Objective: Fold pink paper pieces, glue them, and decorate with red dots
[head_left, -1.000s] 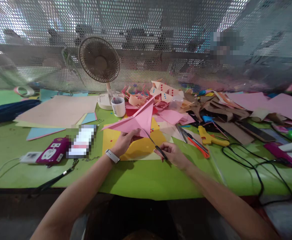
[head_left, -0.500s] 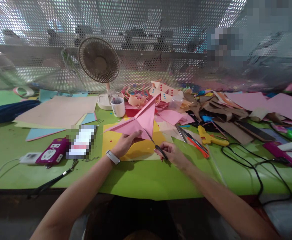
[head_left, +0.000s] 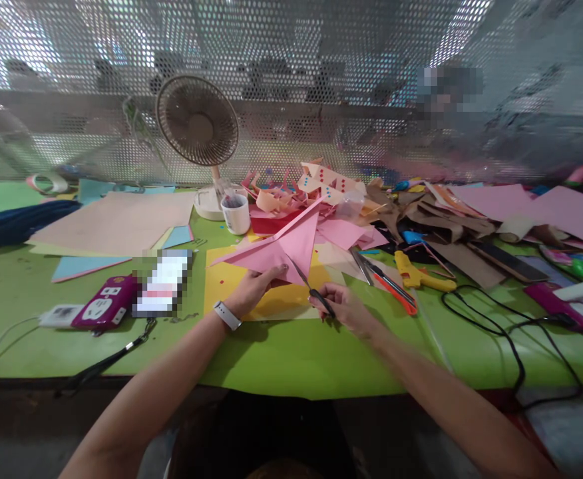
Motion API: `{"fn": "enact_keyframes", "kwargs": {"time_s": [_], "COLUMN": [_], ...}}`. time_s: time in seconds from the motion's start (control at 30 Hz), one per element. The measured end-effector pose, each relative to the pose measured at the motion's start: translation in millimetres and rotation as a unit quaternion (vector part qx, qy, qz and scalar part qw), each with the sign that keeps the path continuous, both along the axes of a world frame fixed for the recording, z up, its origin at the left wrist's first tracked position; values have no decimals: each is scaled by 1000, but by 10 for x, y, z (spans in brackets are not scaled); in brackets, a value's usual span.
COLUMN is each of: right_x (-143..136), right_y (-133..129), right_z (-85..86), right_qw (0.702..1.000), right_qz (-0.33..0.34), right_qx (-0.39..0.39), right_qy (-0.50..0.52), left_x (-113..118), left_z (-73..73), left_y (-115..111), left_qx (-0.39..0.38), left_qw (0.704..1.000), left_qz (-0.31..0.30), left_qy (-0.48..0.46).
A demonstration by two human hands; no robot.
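Nearby, a white cup (head_left: 236, 217) holds dark contents (head_left: 232, 199); hands (head_left: 257, 286) (head_left: 340, 306) grip pink paper (head_left: 295, 241) and scissors (head_left: 316, 295).

Light speckles the perforated screen (head_left: 291, 86); edges blur.

You can read no words or numbers here; the phone screen (head_left: 163, 283) is pixelated, the purple device's (head_left: 106, 305) markings too small.

A head-worn camera looks forward and down at both hands (head_left: 252, 290) (head_left: 340, 306).
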State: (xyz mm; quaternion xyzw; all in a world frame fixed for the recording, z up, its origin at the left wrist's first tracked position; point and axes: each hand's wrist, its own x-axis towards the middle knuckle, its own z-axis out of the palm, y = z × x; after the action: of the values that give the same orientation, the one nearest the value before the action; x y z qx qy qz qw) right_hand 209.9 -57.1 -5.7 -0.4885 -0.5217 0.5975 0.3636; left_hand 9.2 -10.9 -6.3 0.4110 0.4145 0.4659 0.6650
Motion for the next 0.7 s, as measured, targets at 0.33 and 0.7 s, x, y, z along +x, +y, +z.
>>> {"fn": "enact_keyframes", "kwargs": {"time_s": [0.33, 0.7], "right_x": [-9, -11], "right_y": [-13, -25], "right_z": [23, 32], "right_qw": [1000, 1000], "right_qz": [-9, -3], "right_qx": [-2, 6], "right_qy": [4, 6], "left_x": [7, 49], "left_z": [4, 20], "left_y": [-24, -91], "left_qx": [6, -2], "left_qw": [1000, 999], "left_qz": [-5, -25], "left_qy": [21, 25]}}
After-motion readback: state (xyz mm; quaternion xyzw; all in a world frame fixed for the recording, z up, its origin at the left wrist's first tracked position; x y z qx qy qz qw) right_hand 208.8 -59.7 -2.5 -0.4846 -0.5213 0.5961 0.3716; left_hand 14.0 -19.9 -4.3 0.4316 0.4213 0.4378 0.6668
